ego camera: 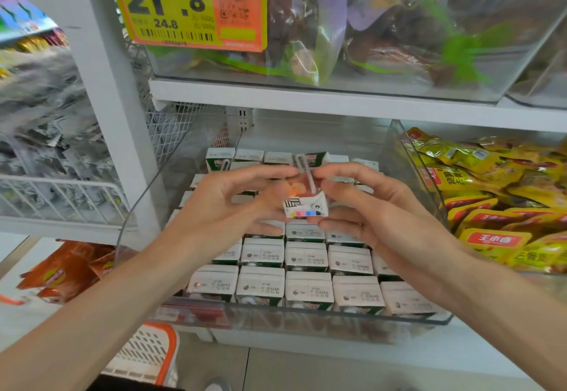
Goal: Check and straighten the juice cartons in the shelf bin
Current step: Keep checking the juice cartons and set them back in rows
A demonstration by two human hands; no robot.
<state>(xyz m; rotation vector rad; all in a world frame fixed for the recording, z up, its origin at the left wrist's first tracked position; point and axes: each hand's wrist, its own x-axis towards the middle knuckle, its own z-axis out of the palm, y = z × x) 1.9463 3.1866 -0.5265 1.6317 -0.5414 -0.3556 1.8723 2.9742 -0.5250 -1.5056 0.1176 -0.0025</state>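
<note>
L hand (227, 200), R hand (365, 206) both pinch carton (304, 203) above bin (337, 318), clear of walls.

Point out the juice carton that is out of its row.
The carton held between left hand and right hand above the bin; others stand packed in rows.

You get bright, even light with only soft shadows. Reflections haze the front wall of the clear bin (306, 318), the packets (40, 99) at the left smear with motion blur, and the shelf (337, 103) bows toward the edges.
</note>
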